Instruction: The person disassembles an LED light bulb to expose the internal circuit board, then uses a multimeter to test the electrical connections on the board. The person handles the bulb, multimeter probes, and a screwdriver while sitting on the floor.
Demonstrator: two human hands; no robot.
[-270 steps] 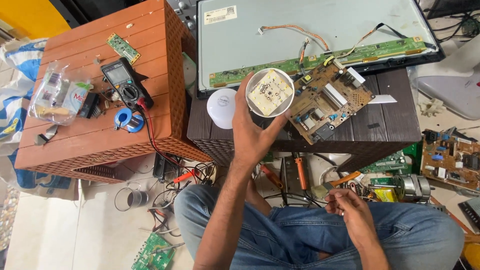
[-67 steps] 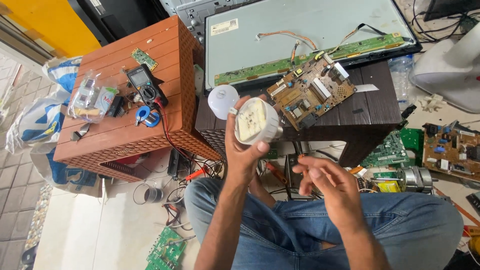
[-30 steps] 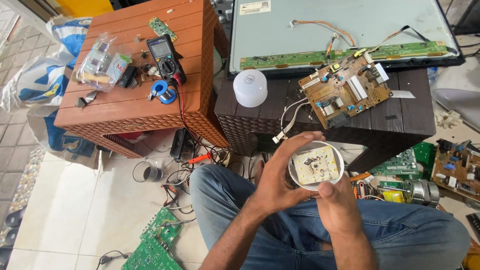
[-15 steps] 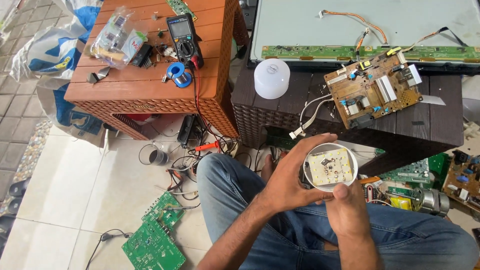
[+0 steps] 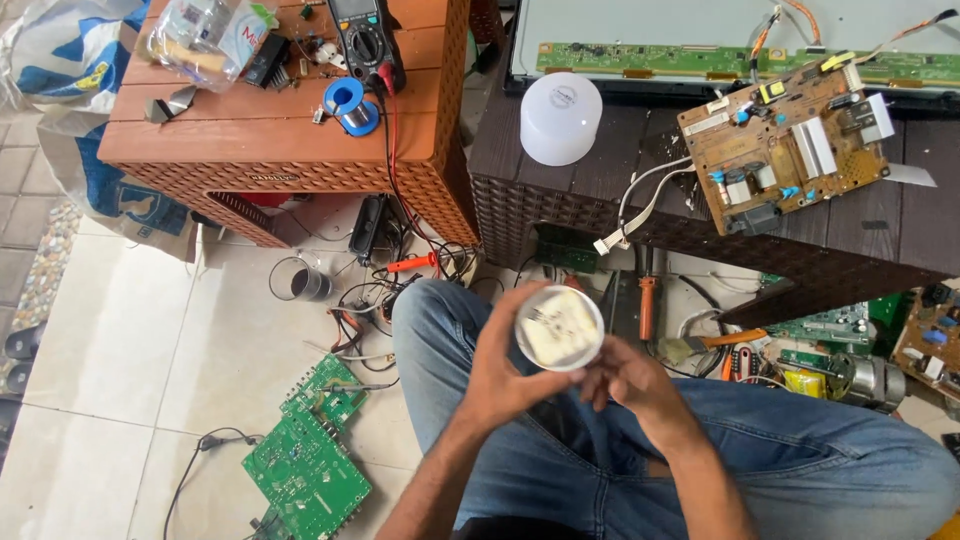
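Over my lap I hold a round white lamp base (image 5: 558, 327) whose open top shows a pale circuit disc. My left hand (image 5: 503, 360) wraps around its left side and underside. My right hand (image 5: 632, 375) touches its lower right rim with curled fingers. Whether the right hand holds a small tool is hidden. The lamp's white dome cover (image 5: 560, 117) stands apart on the dark wicker table (image 5: 620, 215).
A brown power board (image 5: 785, 150) with white wires lies on the dark table, under a flat panel (image 5: 720, 30). The orange table (image 5: 270, 135) carries a multimeter (image 5: 365, 30) and a solder reel (image 5: 350, 103). Green circuit boards (image 5: 310, 460), cables and screwdrivers (image 5: 645, 300) litter the floor.
The lamp base came down from in front of the table to my lap. My right hand has joined it at the rim. The view has shifted left and down.
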